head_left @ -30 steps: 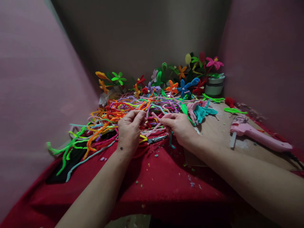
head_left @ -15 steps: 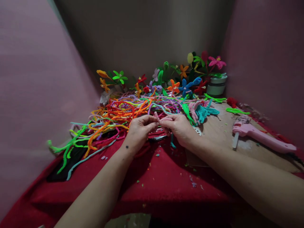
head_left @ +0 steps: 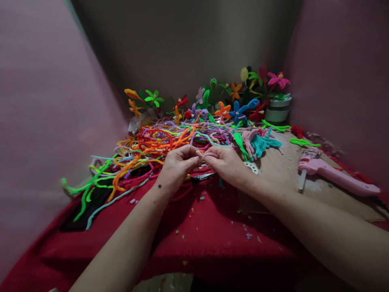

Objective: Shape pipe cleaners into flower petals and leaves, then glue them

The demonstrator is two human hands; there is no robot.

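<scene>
A short pink pipe cleaner [head_left: 211, 154] is pinched between my two hands, mostly covered by the fingers. My left hand [head_left: 179, 162] grips one end between thumb and forefinger. From the other side my right hand [head_left: 226, 162] holds it, fingertips almost meeting the left ones. Just below the hands lies a pair of scissors [head_left: 204, 177], partly hidden. Behind them spreads a tangled heap of colourful pipe cleaners [head_left: 164, 138]. Bundles of teal pipe cleaners [head_left: 263, 144] and pink ones lie beyond my right hand.
On the right, a pink glue gun [head_left: 337, 172] rests on a cardboard sheet [head_left: 279, 178]. Pipe-cleaner flowers [head_left: 238, 111] stand along the back, with a pale green pot [head_left: 278, 109]. A white perforated disc [head_left: 251, 167] lies near my right wrist. Scraps dot the red cloth [head_left: 212, 231].
My fingertips have closed in on the pink pipe cleaner, and the end that stuck up between them no longer shows. More of the scissors and the white disc is visible.
</scene>
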